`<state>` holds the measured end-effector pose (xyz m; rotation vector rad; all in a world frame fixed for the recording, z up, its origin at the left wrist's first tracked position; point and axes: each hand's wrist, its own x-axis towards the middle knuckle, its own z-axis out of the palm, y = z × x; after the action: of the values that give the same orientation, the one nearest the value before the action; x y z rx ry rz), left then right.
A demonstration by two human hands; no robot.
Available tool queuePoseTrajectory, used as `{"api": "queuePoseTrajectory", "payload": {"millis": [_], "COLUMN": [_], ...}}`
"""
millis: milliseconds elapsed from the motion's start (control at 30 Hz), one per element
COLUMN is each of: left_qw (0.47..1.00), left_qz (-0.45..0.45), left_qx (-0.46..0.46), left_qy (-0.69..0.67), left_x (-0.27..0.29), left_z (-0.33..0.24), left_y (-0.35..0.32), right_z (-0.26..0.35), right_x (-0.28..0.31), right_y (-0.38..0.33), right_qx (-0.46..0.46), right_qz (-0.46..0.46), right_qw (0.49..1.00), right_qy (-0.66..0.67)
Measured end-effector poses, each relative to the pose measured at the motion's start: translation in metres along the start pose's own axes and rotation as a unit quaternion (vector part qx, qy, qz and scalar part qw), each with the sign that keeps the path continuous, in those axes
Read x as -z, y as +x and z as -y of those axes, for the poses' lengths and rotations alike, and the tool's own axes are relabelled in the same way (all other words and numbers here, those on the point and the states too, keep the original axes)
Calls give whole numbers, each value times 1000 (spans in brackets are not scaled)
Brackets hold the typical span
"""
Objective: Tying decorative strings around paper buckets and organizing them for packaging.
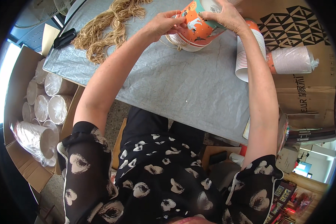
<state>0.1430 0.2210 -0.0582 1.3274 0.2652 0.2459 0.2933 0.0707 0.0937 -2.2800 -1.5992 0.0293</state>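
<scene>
As forearms (117,69) stretch forward, right hand (229,18) fingers clasp orange cup (198,29); left hand (161,24) fingers bent alongside, grip unclear.

Desk (156,86) topped with creased grey sheeting (209,97); speckled grey floor (118,111) below. Far left: glaring white panel (2,84), window or door unclear. Lower right: another bright patch (324,164).

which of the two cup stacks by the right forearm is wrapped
The right stack: clear plastic bunches at its end; the left stack shows no wrapping.
</scene>
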Motion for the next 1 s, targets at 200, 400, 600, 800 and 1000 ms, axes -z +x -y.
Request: {"api": "queuePoseTrajectory", "payload": {"millis": [200,400,600,800,1000], "left_qw": [1000,996,941,930,906], "left_qz": [12,-76,-264,-238,-235], "left_qx": [17,-2,-138,-183,-212], "left_qy": [-16,-50,159,211,281], "left_x": [3,1,-23,-54,-57], "left_z": [13,31,75,95,98], "left_y": [-1,-10,-38,-64,-61], "right_z": [-6,-21,-24,-25,-24], "right_x": [-11,-18,-22,-33,-62], "right_y": [-1,0,-1,-12,-107], "right_qx": [-5,0,-17,34,141], "right_qz": [-16,-34,-42,-159,-425], "right_qw": [1000,999,999,987,894], "right_qy": [3,-12,-16,-8,-9]}}
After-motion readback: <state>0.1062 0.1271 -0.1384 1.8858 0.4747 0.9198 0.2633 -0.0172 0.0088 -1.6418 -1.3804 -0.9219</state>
